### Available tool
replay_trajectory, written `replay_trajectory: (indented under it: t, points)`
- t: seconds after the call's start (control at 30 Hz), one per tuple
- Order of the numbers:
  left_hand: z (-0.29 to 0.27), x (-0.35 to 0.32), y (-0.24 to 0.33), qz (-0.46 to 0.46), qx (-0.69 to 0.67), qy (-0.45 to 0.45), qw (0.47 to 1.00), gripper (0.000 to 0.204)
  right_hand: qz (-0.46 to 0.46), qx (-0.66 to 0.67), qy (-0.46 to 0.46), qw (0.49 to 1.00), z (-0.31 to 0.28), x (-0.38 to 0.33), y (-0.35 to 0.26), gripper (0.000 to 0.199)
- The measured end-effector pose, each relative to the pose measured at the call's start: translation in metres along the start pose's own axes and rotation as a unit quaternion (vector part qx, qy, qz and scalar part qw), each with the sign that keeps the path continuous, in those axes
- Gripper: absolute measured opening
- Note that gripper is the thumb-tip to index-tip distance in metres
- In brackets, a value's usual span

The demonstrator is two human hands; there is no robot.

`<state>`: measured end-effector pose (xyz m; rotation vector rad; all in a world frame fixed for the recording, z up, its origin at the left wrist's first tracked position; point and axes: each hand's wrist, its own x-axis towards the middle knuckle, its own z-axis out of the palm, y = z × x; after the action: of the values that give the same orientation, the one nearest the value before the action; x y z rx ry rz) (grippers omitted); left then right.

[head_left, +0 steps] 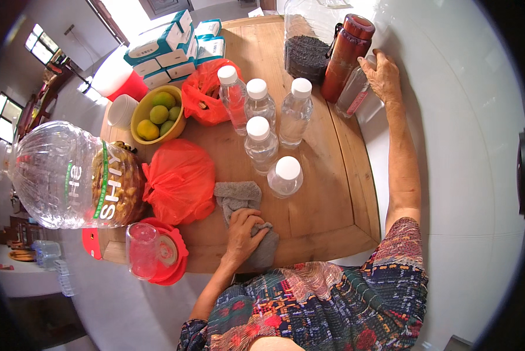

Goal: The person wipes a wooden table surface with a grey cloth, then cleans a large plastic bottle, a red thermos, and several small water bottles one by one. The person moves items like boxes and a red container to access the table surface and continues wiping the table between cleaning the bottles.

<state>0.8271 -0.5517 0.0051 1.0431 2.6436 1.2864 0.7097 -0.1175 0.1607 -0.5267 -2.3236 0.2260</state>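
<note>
My left hand (243, 233) is closed over a grey cloth (238, 193) at the near edge of the wooden table (327, 225). At the far right, my right hand (383, 77) has its fingers around the upper part of a clear bottle (352, 93). That bottle stands tilted in view beside a reddish-brown thermos (345, 58). Several clear bottles with white caps, among them a front one (286, 177) and a taller one (296, 111), stand upright mid-table between my hands.
Left of the bottles are red plastic bags (180, 181), a yellow bowl of green and yellow fruit (135, 120) and a large clear jar (58, 175). Stacked tissue packs (163, 47) stand far left. A clear container of dark grains (306, 55) is at the back; a red lid (178, 260) lies near left.
</note>
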Motion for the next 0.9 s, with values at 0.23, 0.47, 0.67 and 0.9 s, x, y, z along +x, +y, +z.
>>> replay_trajectory:
  t: [0.23,0.47,0.67,0.9]
  points:
    - [0.004,-0.003,-0.012,0.009,-0.007,0.016,1.000,0.027,-0.168,0.252,-0.035,0.952,-0.071,-0.108,-0.112,0.046]
    - [-0.016,-0.002,-0.004,-0.026,-0.080,-0.041,0.996,0.057,-0.115,0.325,-0.227,0.911,-0.088,-0.175,-0.167,0.045]
    - [-0.009,-0.002,-0.007,-0.017,-0.176,0.006,0.984,0.071,-0.193,0.274,-0.067,0.940,-0.080,-0.216,-0.171,0.041]
    - [-0.032,0.004,0.051,0.173,-0.153,0.131,0.964,0.089,-0.211,0.290,-0.003,0.934,-0.145,-0.249,-0.220,0.043]
